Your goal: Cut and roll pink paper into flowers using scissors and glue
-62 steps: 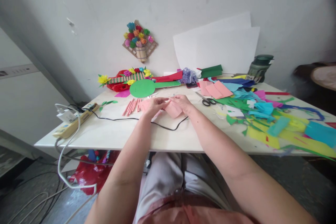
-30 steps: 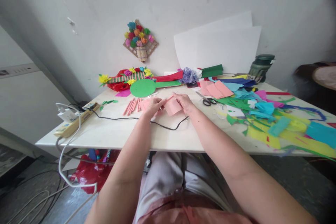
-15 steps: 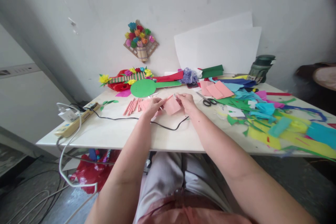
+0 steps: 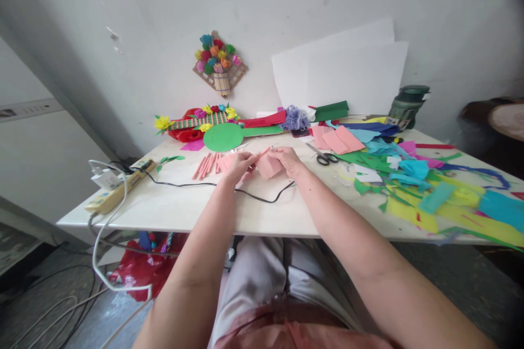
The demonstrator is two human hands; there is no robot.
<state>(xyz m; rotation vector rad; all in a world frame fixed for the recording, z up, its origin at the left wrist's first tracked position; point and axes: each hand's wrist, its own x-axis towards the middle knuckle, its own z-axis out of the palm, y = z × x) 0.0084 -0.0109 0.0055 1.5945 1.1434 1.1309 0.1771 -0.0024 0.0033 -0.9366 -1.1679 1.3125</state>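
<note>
Between my two hands is a small square of pink paper (image 4: 269, 167), its upper edge pinched and partly rolled. My left hand (image 4: 241, 164) is closed on its left side, and my right hand (image 4: 286, 160) grips the upper right corner. Under and beside my left hand lies more pink paper (image 4: 225, 162), partly hidden. Several rolled pink paper sticks (image 4: 207, 166) rest on the table to its left. Black-handled scissors (image 4: 326, 159) lie right of my right hand, in front of folded pink paper pieces (image 4: 343, 140).
A black cable (image 4: 262, 199) crosses the white table (image 4: 172, 210) from a power strip (image 4: 110, 196) at left. Green paper shape (image 4: 223, 138) and flower craft (image 4: 200, 120) lie behind. Colourful paper scraps (image 4: 409, 202) cover the right side; a dark green bottle (image 4: 407, 106) stands behind them.
My right hand has shifted slightly left along the top edge of the pink paper, its fingers now closer to the left hand. The rest looks unchanged.
</note>
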